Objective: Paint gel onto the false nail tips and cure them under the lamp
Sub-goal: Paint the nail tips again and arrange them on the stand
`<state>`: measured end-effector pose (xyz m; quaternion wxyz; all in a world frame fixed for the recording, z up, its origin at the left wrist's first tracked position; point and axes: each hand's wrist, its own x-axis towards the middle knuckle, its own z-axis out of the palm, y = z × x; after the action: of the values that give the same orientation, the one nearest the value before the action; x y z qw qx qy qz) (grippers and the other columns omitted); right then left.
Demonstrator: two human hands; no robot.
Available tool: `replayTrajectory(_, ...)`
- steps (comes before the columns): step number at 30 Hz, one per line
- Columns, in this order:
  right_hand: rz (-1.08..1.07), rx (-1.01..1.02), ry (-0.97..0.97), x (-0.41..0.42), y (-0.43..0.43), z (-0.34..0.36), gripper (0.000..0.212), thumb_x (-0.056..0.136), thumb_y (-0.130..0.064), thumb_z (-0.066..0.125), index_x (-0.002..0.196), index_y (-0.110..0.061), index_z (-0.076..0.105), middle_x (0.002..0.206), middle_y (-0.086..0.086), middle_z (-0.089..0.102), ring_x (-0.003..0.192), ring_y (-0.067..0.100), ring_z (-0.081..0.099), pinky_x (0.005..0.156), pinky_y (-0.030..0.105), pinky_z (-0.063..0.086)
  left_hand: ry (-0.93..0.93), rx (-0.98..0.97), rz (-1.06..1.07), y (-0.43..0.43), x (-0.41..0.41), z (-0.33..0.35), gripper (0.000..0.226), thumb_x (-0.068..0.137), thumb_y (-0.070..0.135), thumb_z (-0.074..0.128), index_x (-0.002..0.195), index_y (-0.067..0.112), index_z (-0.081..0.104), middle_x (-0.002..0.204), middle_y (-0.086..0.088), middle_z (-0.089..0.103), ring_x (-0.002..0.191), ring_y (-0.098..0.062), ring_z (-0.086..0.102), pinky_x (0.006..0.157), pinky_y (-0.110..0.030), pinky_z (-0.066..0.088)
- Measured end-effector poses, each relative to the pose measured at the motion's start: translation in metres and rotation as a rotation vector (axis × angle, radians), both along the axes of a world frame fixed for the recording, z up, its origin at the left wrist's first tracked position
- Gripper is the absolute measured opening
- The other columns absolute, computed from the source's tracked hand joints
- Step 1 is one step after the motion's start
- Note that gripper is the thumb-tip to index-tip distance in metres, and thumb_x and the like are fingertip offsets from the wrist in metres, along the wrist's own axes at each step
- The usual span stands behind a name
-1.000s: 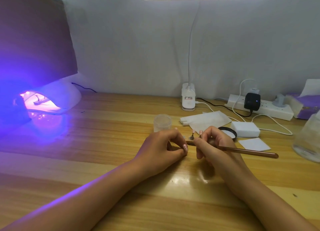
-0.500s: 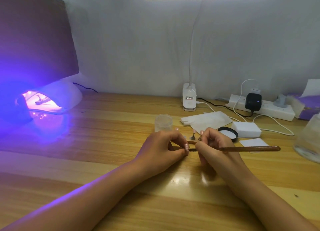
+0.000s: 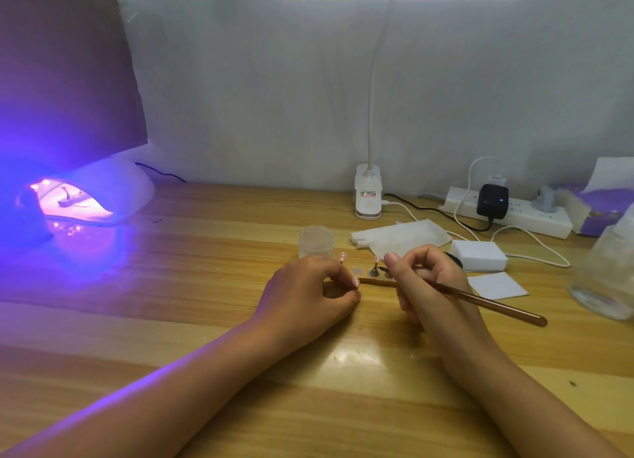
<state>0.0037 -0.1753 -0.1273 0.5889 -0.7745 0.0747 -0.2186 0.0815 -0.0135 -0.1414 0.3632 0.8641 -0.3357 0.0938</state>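
Head view: a pink false nail tip [image 3: 355, 282] is pinched between the thumb and curled fingers of the left hand [image 3: 308, 294], low over the wooden table [image 3: 206, 286]. A second tip [image 3: 342, 257] is seen just behind that hand, and a third tip [image 3: 377, 259] is carried on a small metal stand [image 3: 374, 270] between the two hands. A flat grey disc [image 3: 357, 270] lies beside the stand.

A brown brush [image 3: 480, 300] is gripped pen-fashion by the right hand [image 3: 425, 286], its handle slanted out to the right. A short brown length [image 3: 377, 281] is laid between the hands, reaching the held tip; whether it is the brush's front end cannot be told.

A clear jar [image 3: 315, 241] is set upright just behind the left hand. White wipes [image 3: 401, 238], a white box [image 3: 478, 253] and a white square pad [image 3: 497, 284] are placed behind and right of the right hand.

Further back, the desk lamp base [image 3: 367, 197] and a power strip [image 3: 535, 217] with a black adapter [image 3: 492, 200] are lined along the wall. A clear bottle [image 3: 607, 272] and a purple tissue box [image 3: 600, 207] are cut by the right edge.

Well apart at far left, the curing lamp [image 3: 113, 190] is lit violet, with a small rack [image 3: 73, 200] visible in its mouth.
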Motion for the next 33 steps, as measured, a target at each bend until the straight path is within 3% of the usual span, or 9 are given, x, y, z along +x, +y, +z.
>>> replayTrajectory(7, 0.02, -0.028, -0.116, -0.004, 0.005, 0.004, 0.019, 0.088, -0.035, 0.063, 0.09, -0.016, 0.061, 0.066, -0.003, 0.068, 0.052, 0.001, 0.058, 0.047, 0.013, 0.042, -0.129, 0.021, 0.05, 0.005, -0.006, 0.002, 0.017, 0.077, 0.049, 0.07, 0.078, 0.035, 0.061, 0.093, 0.021, 0.064, 0.069, 0.008, 0.049, 0.064, -0.022, 0.042)
replayTrajectory(10, 0.018, -0.036, -0.192, -0.006, 0.006, 0.004, 0.012, 0.097, -0.029, 0.056, 0.096, -0.02, 0.064, 0.078, -0.003, 0.071, 0.058, 0.001, 0.06, 0.049, 0.017, 0.046, -0.157, -0.1, 0.14, 0.006, 0.0, 0.007, 0.024, 0.071, 0.041, 0.067, 0.078, 0.031, 0.046, 0.09, 0.015, 0.048, 0.073, -0.003, 0.046, 0.06, -0.024, 0.04)
replayTrajectory(12, 0.03, -0.03, -0.207, -0.007, 0.007, 0.003, 0.018, 0.096, -0.032, 0.049, 0.1, -0.025, 0.065, 0.085, -0.004, 0.072, 0.056, 0.006, 0.058, 0.051, 0.021, 0.049, -0.152, -0.209, 0.259, 0.01, 0.012, 0.009, 0.033, 0.07, 0.029, 0.072, 0.089, 0.022, 0.046, 0.098, 0.007, 0.044, 0.082, -0.011, 0.045, 0.069, -0.026, 0.043)
replayTrajectory(14, 0.023, -0.012, -0.2, -0.006, 0.007, 0.003, 0.02, 0.093, -0.032, 0.045, 0.103, -0.027, 0.062, 0.086, -0.004, 0.071, 0.053, 0.012, 0.056, 0.052, 0.024, 0.05, -0.088, -0.206, 0.327, 0.015, 0.025, 0.007, 0.048, 0.071, 0.024, 0.077, 0.107, 0.018, 0.046, 0.111, 0.003, 0.044, 0.099, -0.014, 0.047, 0.084, -0.028, 0.043)
replayTrajectory(17, -0.057, -0.023, -0.246, -0.005, 0.005, 0.002, 0.007, 0.099, -0.017, 0.052, 0.101, -0.024, 0.054, 0.081, 0.0, 0.067, 0.056, 0.009, 0.057, 0.053, 0.028, 0.049, 0.162, -0.115, 0.246, 0.017, 0.036, 0.003, 0.072, 0.076, 0.036, 0.08, 0.131, 0.017, 0.036, 0.13, 0.003, 0.051, 0.118, -0.014, 0.051, 0.1, -0.032, 0.045)
replayTrajectory(22, -0.132, -0.349, -0.379, -0.007, 0.013, 0.0, 0.01, 0.092, -0.018, 0.064, 0.098, -0.021, 0.057, 0.083, -0.01, 0.063, 0.068, 0.009, 0.063, 0.054, 0.026, 0.052, 0.233, -0.12, 0.202, 0.017, 0.04, 0.0, 0.072, 0.077, 0.04, 0.08, 0.132, 0.023, 0.037, 0.127, 0.006, 0.058, 0.111, -0.013, 0.058, 0.097, -0.038, 0.051)
replayTrajectory(25, -0.105, -0.531, -0.485, -0.01, 0.019, 0.001, 0.021, 0.09, -0.023, 0.061, 0.11, -0.018, 0.061, 0.095, -0.011, 0.063, 0.074, 0.004, 0.063, 0.056, 0.016, 0.052, 0.114, -0.204, 0.312, 0.018, 0.039, 0.001, 0.061, 0.072, 0.03, 0.081, 0.114, 0.021, 0.039, 0.116, 0.002, 0.052, 0.106, -0.019, 0.052, 0.089, -0.036, 0.049)
replayTrajectory(27, -0.044, -0.629, -0.543, -0.013, 0.022, 0.0, 0.028, 0.09, -0.023, 0.056, 0.116, -0.016, 0.063, 0.103, -0.008, 0.064, 0.079, 0.004, 0.063, 0.06, 0.02, 0.053, -0.041, -0.244, 0.369, 0.016, 0.034, 0.001, 0.06, 0.065, 0.025, 0.081, 0.104, 0.019, 0.035, 0.107, 0.001, 0.043, 0.103, -0.021, 0.045, 0.082, -0.031, 0.042)
replayTrajectory(33, 0.007, -0.812, -0.627, -0.016, 0.029, -0.006, 0.022, 0.085, -0.018, 0.063, 0.107, -0.016, 0.065, 0.09, -0.009, 0.065, 0.075, -0.004, 0.049, 0.062, 0.024, 0.049, -0.313, -0.212, 0.218, 0.01, 0.02, 0.002, 0.065, 0.061, 0.05, 0.074, 0.098, 0.018, 0.032, 0.097, 0.004, 0.039, 0.089, -0.012, 0.036, 0.071, -0.019, 0.037)
